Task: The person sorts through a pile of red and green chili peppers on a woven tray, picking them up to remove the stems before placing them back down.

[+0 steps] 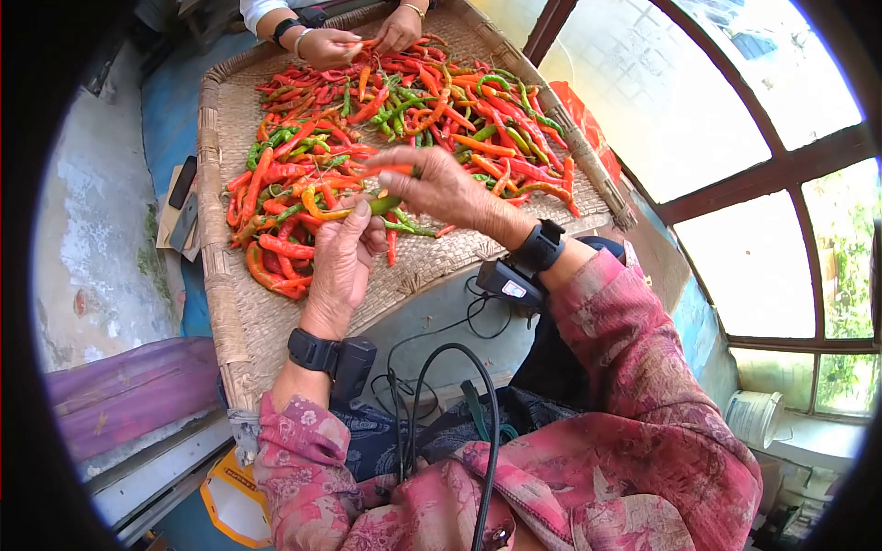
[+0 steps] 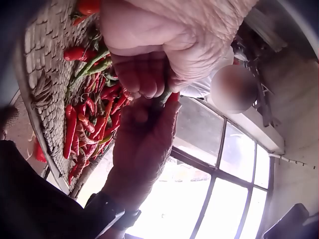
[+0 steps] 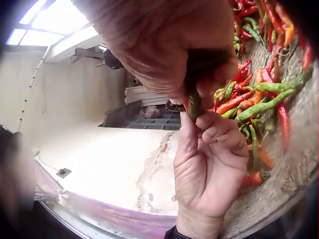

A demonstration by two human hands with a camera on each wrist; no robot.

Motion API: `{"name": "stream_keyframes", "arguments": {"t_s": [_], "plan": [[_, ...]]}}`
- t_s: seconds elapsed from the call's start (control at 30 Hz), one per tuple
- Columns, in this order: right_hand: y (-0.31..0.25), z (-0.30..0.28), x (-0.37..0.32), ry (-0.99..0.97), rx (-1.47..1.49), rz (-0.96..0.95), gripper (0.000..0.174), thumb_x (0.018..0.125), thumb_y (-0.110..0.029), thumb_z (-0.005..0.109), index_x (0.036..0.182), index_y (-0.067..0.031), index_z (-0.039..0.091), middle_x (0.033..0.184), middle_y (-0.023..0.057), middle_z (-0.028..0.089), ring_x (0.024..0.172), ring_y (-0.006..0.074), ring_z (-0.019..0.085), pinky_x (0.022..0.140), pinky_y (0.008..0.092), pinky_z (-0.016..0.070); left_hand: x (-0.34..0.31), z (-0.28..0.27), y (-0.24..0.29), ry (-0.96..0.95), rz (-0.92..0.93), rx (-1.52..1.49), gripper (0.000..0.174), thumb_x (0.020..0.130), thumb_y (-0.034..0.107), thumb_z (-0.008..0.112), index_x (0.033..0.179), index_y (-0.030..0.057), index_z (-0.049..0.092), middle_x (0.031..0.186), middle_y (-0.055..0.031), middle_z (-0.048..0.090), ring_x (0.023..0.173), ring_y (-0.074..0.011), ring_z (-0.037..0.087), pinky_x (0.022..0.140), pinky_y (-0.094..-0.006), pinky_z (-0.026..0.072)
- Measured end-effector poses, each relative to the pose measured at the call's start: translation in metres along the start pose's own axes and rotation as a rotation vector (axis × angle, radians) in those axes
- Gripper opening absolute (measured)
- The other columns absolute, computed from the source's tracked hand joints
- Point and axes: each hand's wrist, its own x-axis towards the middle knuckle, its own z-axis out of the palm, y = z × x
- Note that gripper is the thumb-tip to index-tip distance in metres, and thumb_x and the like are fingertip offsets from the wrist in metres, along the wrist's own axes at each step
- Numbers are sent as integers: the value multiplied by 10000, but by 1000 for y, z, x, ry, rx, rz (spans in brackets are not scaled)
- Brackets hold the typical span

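Over the heap of chili peppers [image 1: 303, 174], both hands meet at a mostly green chili pepper [image 1: 384, 205]. The left hand [image 1: 344, 253] pinches one end of it between thumb and fingers, its palm turned up in the right wrist view. From above, the right hand [image 1: 436, 188] grips the same green chili pepper [image 3: 194, 103], its fingers curled over it. A red chili pepper [image 1: 393, 171] shows along the right hand's fingers, and a sliver of red lies beside the green one in both wrist views. The right palm is partly hidden.
The peppers lie on a large woven tray [image 1: 241, 335] with a raised rim. Across it, another person's hands [image 1: 331, 48] work among the peppers. A phone [image 1: 183, 182] lies left of the tray. Black cables [image 1: 432, 354] hang near the lap; windows [image 1: 744, 257] stand at right.
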Motion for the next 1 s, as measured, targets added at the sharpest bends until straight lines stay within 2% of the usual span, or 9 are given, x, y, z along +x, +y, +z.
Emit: {"name": "stream_keyframes", "arguments": {"t_s": [0.03,0.1,0.43,0.57,0.67,0.8,0.9,0.97,1.0], "plan": [[-7,-7,1,14,104,160,221,886,-159,528,1038,-19,605,790,90,643,699,125,602,640,280,504,1,-1,0,2,1,-2,187,870,205,588,988,62,564,737,5,556,644,-68,515,594,-185,438],[14,-15,11,202,114,-70,227,895,-150,508,1041,3,590,682,46,600,581,74,545,536,244,483,2,-3,1,-2,45,-102,204,875,201,579,1018,58,551,768,-8,567,660,-72,520,602,-197,446],[6,-38,6,370,131,27,251,885,-206,526,1005,15,531,701,52,610,577,78,548,534,240,469,4,-20,14,23,116,-443,299,919,255,489,1069,-1,522,942,-86,609,796,-130,580,747,-268,512],[8,-37,7,321,-116,-23,211,853,-186,560,938,8,559,645,90,605,574,148,581,542,294,472,-3,-7,6,134,57,-242,265,920,230,484,1085,23,498,940,-87,600,797,-129,582,719,-268,513],[10,-37,7,229,-523,-19,168,810,-136,577,914,-4,582,691,177,606,656,301,618,597,373,475,-2,-9,1,166,61,-180,234,918,231,490,1051,39,494,906,-78,595,764,-121,580,689,-262,509],[15,-23,15,129,-160,-307,388,816,-144,590,1172,-35,483,819,133,640,732,262,628,663,350,486,-4,-7,-6,15,-30,30,242,912,247,503,1045,46,485,897,-76,593,733,-115,573,673,-252,494],[6,-25,16,84,-123,-263,487,823,-132,583,1267,-58,398,895,113,642,765,245,628,684,329,489,-5,1,-8,-80,-160,204,292,911,260,505,1102,43,469,949,-79,593,772,-117,573,693,-246,485],[8,-30,15,116,-238,-239,362,811,-115,560,1160,-45,493,908,111,632,773,242,630,663,335,496,-2,5,-10,-133,-216,229,319,911,260,502,1139,41,458,1009,-75,581,815,-121,575,702,-237,482],[18,-33,16,79,-574,-236,287,795,-113,553,1072,-43,532,876,118,632,774,252,632,652,351,499,2,0,-12,-176,-223,242,362,910,259,501,1188,39,429,1104,-74,543,888,-137,566,733,-245,477]]}}
